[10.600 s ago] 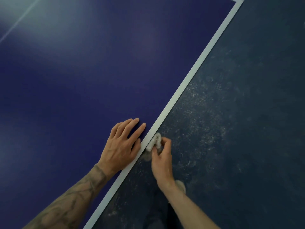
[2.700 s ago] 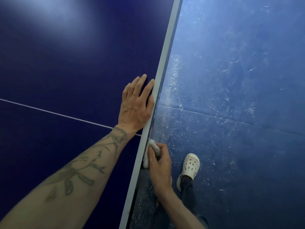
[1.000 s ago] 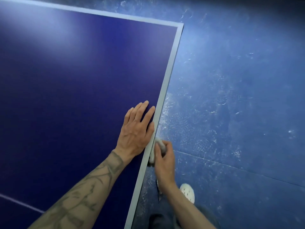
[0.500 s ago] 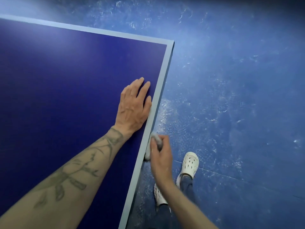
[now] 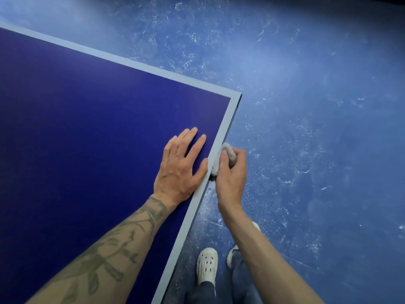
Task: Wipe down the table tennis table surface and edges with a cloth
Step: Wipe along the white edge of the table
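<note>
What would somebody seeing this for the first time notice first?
The deep blue table fills the left side, its pale-bordered corner pointing right of centre. At its right edge the left hand lies flat on the top, while the right hand grips a white cloth against the side of that edge. Below, a tattooed forearm and a white shoe on the scuffed blue floor stand out.

Carries a dark line tattoo (image 5: pixel 105 266) along the bare left forearm (image 5: pixel 131 233): a branching stem with leaf shapes, closing in a denser band just behind the left hand (image 5: pixel 178 170). Wears an off-white moulded clog (image 5: pixel 206 267) with rows of small oval holes over the toes (its partner (image 5: pixel 231 256) largely hidden behind the bare right forearm (image 5: pixel 269 260)). Shows dark blue denim trouser legs (image 5: pixel 202 292) above both.
</note>
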Demonstrator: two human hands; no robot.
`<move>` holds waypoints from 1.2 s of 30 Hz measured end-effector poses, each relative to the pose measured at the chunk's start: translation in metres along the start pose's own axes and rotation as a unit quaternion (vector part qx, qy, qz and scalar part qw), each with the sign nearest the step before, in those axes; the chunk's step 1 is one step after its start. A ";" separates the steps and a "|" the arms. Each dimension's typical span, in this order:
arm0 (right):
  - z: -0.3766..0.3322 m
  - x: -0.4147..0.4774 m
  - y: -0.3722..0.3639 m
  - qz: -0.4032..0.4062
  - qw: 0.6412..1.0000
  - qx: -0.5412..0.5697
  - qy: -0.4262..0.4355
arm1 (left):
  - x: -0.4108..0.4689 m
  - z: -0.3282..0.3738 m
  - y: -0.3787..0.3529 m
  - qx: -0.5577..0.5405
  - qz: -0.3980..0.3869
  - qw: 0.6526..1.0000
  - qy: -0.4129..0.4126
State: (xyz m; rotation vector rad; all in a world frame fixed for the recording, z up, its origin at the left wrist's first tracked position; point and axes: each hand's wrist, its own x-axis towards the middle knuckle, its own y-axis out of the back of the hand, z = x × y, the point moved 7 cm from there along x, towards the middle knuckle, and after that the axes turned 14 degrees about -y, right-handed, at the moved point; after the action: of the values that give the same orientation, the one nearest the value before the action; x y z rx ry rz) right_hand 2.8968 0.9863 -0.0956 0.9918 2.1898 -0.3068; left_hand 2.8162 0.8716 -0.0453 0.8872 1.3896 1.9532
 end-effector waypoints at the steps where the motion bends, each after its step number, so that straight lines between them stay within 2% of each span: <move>1: 0.009 -0.008 0.002 -0.007 1.000 -0.003 -0.007 | 0.001 0.000 0.000 0.001 -0.001 1.000 0.000; 6: 0.040 -0.036 0.010 -0.045 0.997 -0.042 -0.041 | 0.000 -0.002 -0.003 0.003 -0.005 1.000 -0.004; 9: 0.007 -0.008 0.007 -0.057 0.998 -0.037 -0.005 | -0.001 -0.004 -0.005 0.005 -0.007 1.000 -0.002; 12: -0.039 0.044 0.004 -0.018 0.999 -0.037 0.009 | -0.002 -0.005 -0.008 0.003 -0.011 1.000 0.000; 15: -0.060 0.062 0.001 -0.014 0.999 -0.031 0.022 | -0.001 -0.005 -0.007 0.004 -0.016 1.000 -0.002; 18: -0.030 0.042 0.004 -0.039 0.998 -0.041 0.000 | -0.001 -0.001 -0.006 0.005 -0.013 1.000 0.016; 21: 0.012 0.014 0.008 -0.086 0.993 -0.041 -0.070 | 0.016 -0.004 -0.001 0.004 0.012 0.999 0.035; 23: 0.018 0.013 0.009 -0.078 0.992 -0.041 -0.087 | 0.042 -0.012 -0.001 0.003 0.022 0.998 0.060; 27: -0.042 0.057 0.004 -0.026 0.999 -0.027 -0.020 | 0.096 -0.026 -0.015 0.004 0.030 0.993 0.115; 30: -0.093 0.101 0.001 0.007 1.000 -0.026 0.005 | 0.104 -0.030 -0.030 0.025 0.022 0.991 0.129; 36: -0.087 0.099 0.002 -0.022 0.999 -0.029 -0.029 | 0.100 -0.032 -0.036 0.035 0.000 0.992 0.122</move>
State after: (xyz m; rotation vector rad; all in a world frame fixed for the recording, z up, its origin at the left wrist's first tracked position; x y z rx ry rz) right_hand 2.8092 1.0847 -0.1001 0.8927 2.1587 -0.2879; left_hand 2.7326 0.9408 -0.0682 0.6972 1.6033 2.0791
